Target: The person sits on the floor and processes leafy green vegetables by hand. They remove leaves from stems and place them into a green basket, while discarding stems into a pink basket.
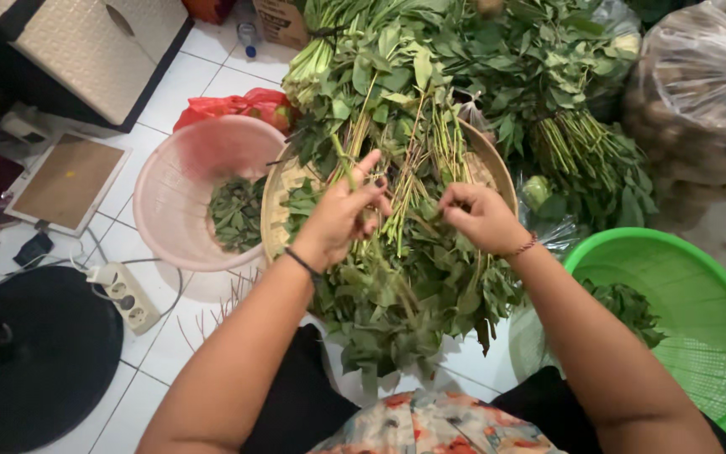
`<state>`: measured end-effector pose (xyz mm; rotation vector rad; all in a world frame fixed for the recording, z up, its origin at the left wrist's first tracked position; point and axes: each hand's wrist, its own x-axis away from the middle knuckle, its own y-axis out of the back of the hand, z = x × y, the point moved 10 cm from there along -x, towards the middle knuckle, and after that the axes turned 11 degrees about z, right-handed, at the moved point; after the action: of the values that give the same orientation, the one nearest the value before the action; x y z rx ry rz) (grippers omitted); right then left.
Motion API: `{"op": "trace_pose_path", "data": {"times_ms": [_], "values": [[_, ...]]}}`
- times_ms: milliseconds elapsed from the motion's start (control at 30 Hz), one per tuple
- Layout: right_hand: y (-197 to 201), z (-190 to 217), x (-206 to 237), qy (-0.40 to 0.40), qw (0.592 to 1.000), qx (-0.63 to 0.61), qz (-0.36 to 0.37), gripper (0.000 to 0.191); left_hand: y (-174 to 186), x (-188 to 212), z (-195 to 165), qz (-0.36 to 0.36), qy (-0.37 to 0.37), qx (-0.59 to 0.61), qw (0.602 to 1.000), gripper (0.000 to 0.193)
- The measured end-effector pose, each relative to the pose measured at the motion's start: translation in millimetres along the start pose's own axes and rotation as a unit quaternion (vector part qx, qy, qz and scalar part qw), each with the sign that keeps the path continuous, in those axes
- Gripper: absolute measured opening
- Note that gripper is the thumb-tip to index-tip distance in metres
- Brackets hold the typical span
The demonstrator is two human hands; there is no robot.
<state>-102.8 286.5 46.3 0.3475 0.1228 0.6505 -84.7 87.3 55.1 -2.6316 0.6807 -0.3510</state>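
Floor: white tiled floor, carrying everything; the person sits on it with the work in front of the knees.
Greens: a large heap of leafy stalks lies across a round woven tray, with more tied bunches behind it.
Basins: two, a green plastic basin at the right holding a few picked leaves, and a pink plastic basin at the left with a small pile of leaves.
Bags: one clear bag of brown roots at upper right, one red bag behind the pink basin.
Power strip: one white power strip on the floor at left.
Left hand: left hand is closed on one green stalk, thumb and fingers pinching it upright over the heap.
Right hand: right hand has its fingers pinched together on a thin stem, just beside the left.
Handling: judged light, limp and easily bruised; the stems are firmer than the leaves, so the stem is the place to grip.
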Motion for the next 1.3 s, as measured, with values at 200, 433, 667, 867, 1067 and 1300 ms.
{"op": "trace_pose_path", "data": {"times_ms": [200, 433, 667, 867, 1067, 1300], "values": [[4, 14, 7, 0.036, 0.998, 0.051, -0.001, 0.007, -28, -22, 21, 0.067, -0.008, 0.097, 0.993, 0.018], [102, 35, 54, 0.119, 0.948, 0.031, -0.294, 0.012, 28, -31, 14, -0.167, -0.110, 0.138, 0.970, 0.027], [9, 66, 39, -0.063, 0.976, 0.205, -0.026, 0.025, 56, -29, -19, -0.218, -0.211, 0.257, 0.917, 0.032], [-44, 73, 21, 0.038, 0.954, 0.276, -0.110, 0.024, 51, -28, -9, -0.238, -0.223, 0.292, 0.899, 0.033], [-81, -14, 3, -0.040, 0.994, -0.093, -0.046, 0.016, 56, -21, -14, -0.230, -0.258, 0.318, 0.883, 0.029], [-90, -66, -4, -0.061, 0.928, -0.326, -0.172, 0.008, 64, -19, -14, -0.233, -0.300, 0.346, 0.858, 0.030]]}}
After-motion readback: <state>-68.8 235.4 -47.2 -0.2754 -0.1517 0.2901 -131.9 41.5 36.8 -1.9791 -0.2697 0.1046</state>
